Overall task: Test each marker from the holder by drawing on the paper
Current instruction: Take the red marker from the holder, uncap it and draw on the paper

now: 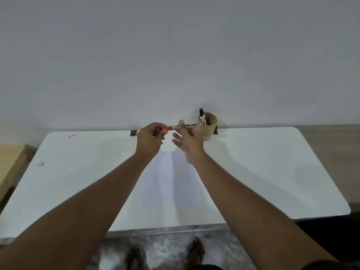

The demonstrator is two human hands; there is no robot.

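I hold a red permanent marker [191, 125] level above the far middle of the white table [272, 172]. My left hand [151, 136] pinches its red cap end. My right hand [187, 138] grips the white barrel with thumb and forefinger, the other fingers spread. A round wooden holder [210, 126] stands at the table's back edge just right of my hands, with a blue-capped marker [201, 114] upright in it. A white sheet of paper [171, 182] lies flat on the table below my hands, between my forearms.
A white wall rises right behind the table. A small dark clip [133, 132] sits at the back edge left of my hands, another dark piece [216, 131] beside the holder. Wooden furniture [9, 162] stands at the far left. My feet show below the front edge.
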